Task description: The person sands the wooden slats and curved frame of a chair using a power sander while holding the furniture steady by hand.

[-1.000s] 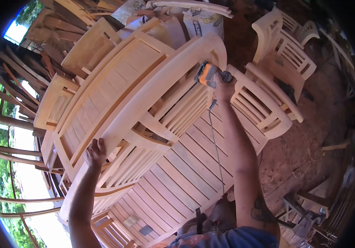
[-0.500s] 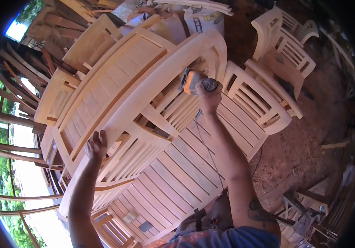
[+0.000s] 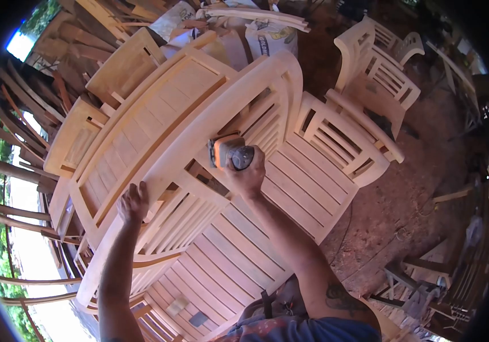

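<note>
At the bottom edge, a blue shirt point(image 3: 335, 329) is cut off, and the lap below it is hard to make out. Beyond lies the slatted seat point(image 3: 244, 236) of a wooden bench, bearing a small dark rectangle point(image 3: 199, 318) too indistinct to identify. The left hand point(image 3: 134, 204) rests on the bench's broad top rail point(image 3: 170, 162), fingers loosely bent, gripping no tool. The right hand point(image 3: 248, 174) is wrapped around an orange-and-grey power sander point(image 3: 229, 151) at the rail's lower edge; its pad is mostly hidden, so contact is unclear. Farther off stand a slatted armrest point(image 3: 341, 142), a wooden chair point(image 3: 385, 91) and a printed sack point(image 3: 271, 43), its lettering only partly readable. Dark corners swallow the rest.
</note>
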A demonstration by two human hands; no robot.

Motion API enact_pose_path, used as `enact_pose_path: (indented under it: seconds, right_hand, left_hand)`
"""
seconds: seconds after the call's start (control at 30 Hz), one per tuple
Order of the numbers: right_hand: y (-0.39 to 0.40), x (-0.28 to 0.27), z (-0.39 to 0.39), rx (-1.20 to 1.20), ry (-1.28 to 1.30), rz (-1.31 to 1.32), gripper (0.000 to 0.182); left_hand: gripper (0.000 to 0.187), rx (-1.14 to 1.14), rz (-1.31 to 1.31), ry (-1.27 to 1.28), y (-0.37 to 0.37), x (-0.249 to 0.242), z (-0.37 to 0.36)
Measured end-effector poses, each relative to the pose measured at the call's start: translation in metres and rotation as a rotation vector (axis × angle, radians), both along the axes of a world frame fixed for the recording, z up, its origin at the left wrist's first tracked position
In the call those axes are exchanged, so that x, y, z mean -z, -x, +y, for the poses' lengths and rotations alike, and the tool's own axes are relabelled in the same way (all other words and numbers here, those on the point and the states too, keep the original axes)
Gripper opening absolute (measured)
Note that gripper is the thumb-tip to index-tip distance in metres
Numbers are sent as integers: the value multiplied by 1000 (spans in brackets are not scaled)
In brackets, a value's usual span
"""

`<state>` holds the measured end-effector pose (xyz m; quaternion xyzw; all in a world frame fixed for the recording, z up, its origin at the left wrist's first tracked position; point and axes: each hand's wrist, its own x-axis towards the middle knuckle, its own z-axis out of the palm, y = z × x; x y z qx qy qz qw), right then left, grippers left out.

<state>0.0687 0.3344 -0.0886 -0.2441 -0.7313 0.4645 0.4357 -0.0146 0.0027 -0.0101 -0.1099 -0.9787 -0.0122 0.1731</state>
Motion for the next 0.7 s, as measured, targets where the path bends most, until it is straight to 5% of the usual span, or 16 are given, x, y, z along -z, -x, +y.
enact_pose_path:
  seconds: [0.47, 0.7]
  right_hand:
    - [103, 48, 276, 143, 429, -88, 62]
    - [80, 38, 232, 73, 567, -65, 66]
  left_hand:
    - [33, 118, 131, 56, 6, 7, -6]
    - [31, 74, 46, 10, 2, -1, -1]
